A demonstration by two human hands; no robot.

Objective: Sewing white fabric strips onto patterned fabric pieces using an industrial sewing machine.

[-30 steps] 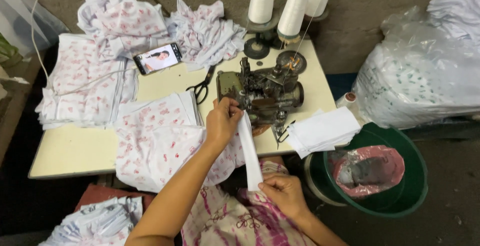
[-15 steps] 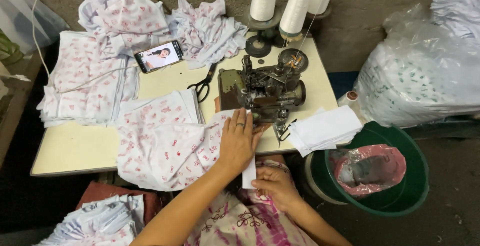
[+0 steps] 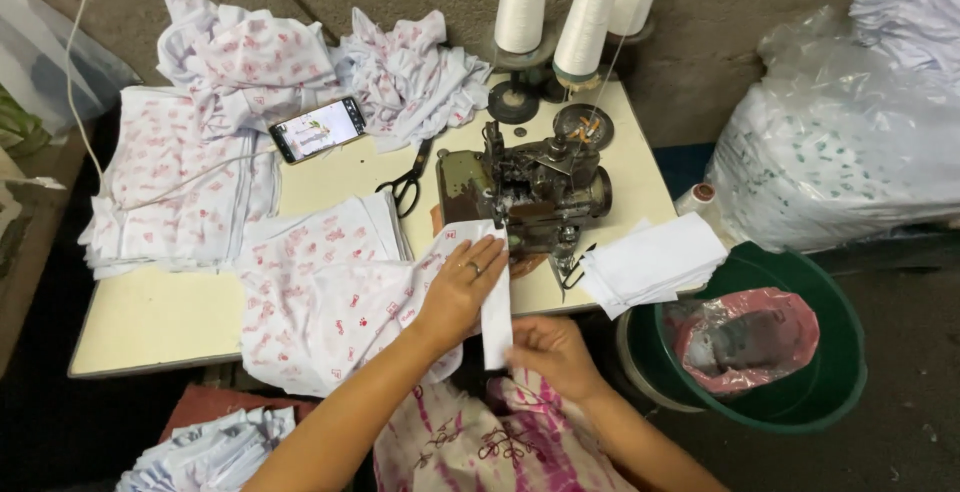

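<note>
My left hand (image 3: 462, 287) lay flat and open on the printed cloth (image 3: 340, 312), pressing it to the table (image 3: 160, 317) just before the sewing machine (image 3: 530, 192). My right hand (image 3: 555, 352) pinched the white strip's (image 3: 496, 312) lower end at the table edge.

The left hand (image 3: 462, 290) lies flat with fingers spread forward, while the right hand (image 3: 553, 352) curls beneath it, fingers pinched.
</note>
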